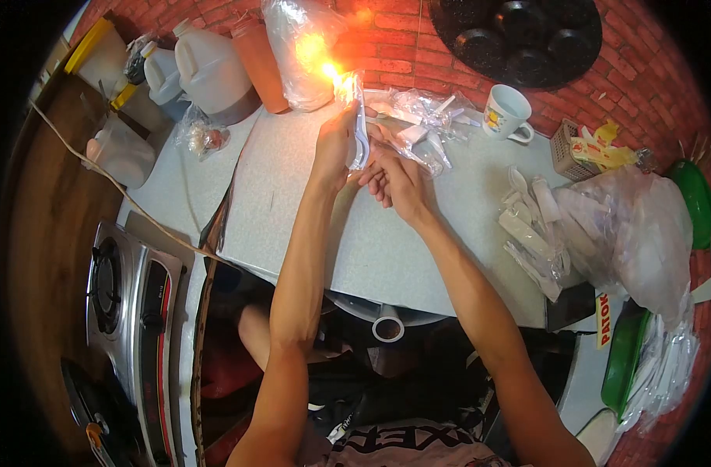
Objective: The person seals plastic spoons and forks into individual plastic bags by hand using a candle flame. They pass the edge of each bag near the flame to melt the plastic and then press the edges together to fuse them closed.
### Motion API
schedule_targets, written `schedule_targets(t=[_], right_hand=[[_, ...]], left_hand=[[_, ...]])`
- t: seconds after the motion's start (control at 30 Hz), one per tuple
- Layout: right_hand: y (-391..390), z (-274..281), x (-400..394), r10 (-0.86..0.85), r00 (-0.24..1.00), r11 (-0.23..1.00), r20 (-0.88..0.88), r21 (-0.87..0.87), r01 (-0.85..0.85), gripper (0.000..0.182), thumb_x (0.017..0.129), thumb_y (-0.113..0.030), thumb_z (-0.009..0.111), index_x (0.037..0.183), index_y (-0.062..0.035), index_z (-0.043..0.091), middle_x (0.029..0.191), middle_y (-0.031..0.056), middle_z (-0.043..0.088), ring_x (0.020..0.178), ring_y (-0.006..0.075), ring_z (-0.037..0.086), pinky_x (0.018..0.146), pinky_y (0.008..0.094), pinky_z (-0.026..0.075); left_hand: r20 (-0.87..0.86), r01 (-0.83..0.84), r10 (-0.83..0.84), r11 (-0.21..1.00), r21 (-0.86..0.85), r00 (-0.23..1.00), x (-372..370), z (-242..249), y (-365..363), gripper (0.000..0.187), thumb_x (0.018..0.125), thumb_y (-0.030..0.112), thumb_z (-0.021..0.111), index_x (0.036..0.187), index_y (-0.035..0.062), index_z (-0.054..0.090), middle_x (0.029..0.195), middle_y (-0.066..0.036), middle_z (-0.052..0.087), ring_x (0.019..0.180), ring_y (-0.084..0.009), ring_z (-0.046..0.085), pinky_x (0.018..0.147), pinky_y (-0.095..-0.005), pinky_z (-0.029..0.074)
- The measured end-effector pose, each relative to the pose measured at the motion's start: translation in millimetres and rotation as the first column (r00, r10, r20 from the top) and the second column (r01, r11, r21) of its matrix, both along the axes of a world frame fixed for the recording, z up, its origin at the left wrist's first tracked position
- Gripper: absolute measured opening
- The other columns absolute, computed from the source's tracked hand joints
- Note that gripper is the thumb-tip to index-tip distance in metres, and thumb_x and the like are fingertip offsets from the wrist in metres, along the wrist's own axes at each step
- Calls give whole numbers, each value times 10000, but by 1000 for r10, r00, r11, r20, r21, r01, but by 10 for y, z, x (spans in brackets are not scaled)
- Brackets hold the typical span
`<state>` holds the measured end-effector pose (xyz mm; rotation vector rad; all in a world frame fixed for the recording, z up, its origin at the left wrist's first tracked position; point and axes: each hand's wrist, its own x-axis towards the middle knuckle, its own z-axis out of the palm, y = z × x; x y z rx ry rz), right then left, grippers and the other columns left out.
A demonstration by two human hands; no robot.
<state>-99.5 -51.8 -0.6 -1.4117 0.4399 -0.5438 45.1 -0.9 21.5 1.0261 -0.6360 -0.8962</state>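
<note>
My left hand (336, 148) is closed on a clear plastic packet (360, 144) with something white and long inside, apparently plastic cutlery. The packet stands upright, its top edge at a bright flame (341, 84) whose source is hidden. My right hand (394, 173) is at the packet's right side, fingers curled, and its fingertips seem to pinch the lower part, though glare and overlap hide the exact contact. Just behind it lies a pile of similar packets of white plastic cutlery (429, 128) on the pale tabletop (270, 194).
Behind the flame stand a filled clear bag (297, 62), an orange container (260, 66) and plastic jugs (211, 74). To the right are a mug (506, 114), a small basket (567, 152), loose white spoons (530, 214) and a large plastic bag (635, 226). A gas stove (134, 311) sits lower left.
</note>
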Motion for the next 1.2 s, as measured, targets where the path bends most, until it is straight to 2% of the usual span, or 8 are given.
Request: schedule_targets(t=[0.07,0.13,0.33,0.37,0.43,0.87,1.03,1.2], right_hand=[[-19,-12,5,-1,1000,1000,-4,-4,1,584,1041,-472,461,812,22,670,654,56,599,505,88,529,421,218,392],[-45,-21,-8,56,998,998,9,12,-56,372,1080,-383,485,1076,-30,605,756,82,672,550,77,556,427,225,418],[-45,-4,-20,62,998,998,-4,-12,-62,320,1077,-333,469,1100,-38,591,758,83,671,549,75,550,431,227,419],[-38,-14,-12,64,998,998,-5,-14,-64,320,1077,-333,469,1100,-38,591,758,83,671,549,75,550,431,227,419],[-20,-42,13,12,1000,1000,6,-22,-12,593,1036,-473,473,823,38,687,642,58,595,503,94,530,422,225,393],[-45,-95,14,30,999,1000,15,7,-30,575,1044,-450,472,809,22,702,631,37,584,500,88,522,422,230,393],[-66,-97,-3,60,997,998,-51,-25,-62,568,1057,-435,452,812,9,710,656,31,585,508,83,512,444,228,401],[-74,-119,-5,59,997,997,-44,-54,-61,568,1064,-426,443,817,9,711,663,30,584,533,84,522,455,228,412]], left_hand=[[1,-5,5,1000,-2,1000,-5,14,5,413,1096,387,409,1141,12,576,744,-92,660,609,-160,613,548,-281,503],[0,-9,9,1000,-3,1000,-4,14,3,414,1096,385,412,1139,8,575,743,-94,659,608,-162,609,556,-285,502],[-19,-29,29,999,-25,999,-11,33,21,415,1096,384,415,1126,3,577,727,-98,649,605,-174,590,596,-301,497],[-21,-35,35,999,-18,999,3,28,16,413,1096,384,414,1122,6,578,723,-97,648,603,-176,591,594,-300,496],[-22,-43,43,999,-13,999,7,39,20,411,1097,385,414,1117,9,578,719,-95,647,602,-177,591,592,-298,495],[-33,-65,64,996,-55,997,58,35,44,377,1100,377,408,1107,39,577,721,-93,648,595,-171,598,597,-289,502],[-45,-57,54,996,-73,998,88,25,57,373,1101,379,407,1099,44,571,725,-94,640,601,-178,604,618,-302,516],[-57,-52,47,995,-88,997,150,-31,61,372,1100,379,407,1096,47,574,705,-96,630,596,-183,598,635,-316,512]])
